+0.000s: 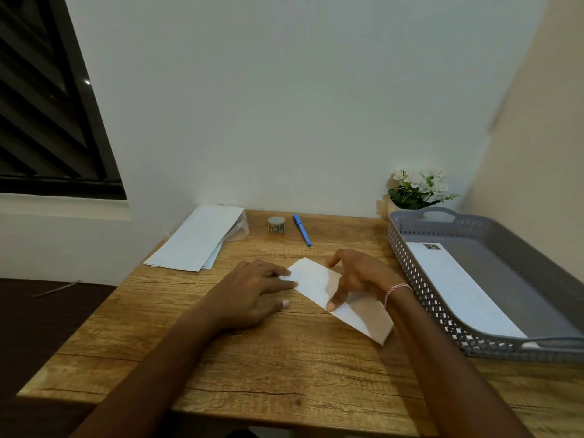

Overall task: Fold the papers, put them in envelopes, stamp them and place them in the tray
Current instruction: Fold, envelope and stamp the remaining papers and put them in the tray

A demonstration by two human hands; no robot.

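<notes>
A folded white paper [316, 284] lies slanted on the wooden table [252, 358]. My left hand [256, 292] lies flat beside it, and its fingertips press the paper's left edge. My right hand [357, 279] arches over the paper, with its thumb pressing down on the near edge and its fingers touching the far edge. A stack of white envelopes and papers [199, 238] sits at the back left. A small roll of stamps [276, 224] stands at the back centre. The grey perforated tray [407, 257] on the right holds one stamped envelope [458, 282].
A blue pen [302, 230] lies beside the stamp roll. A pot of white flowers [417, 189] stands behind the tray by the wall. A dark window is at the upper left. The table's left edge drops to a dark floor.
</notes>
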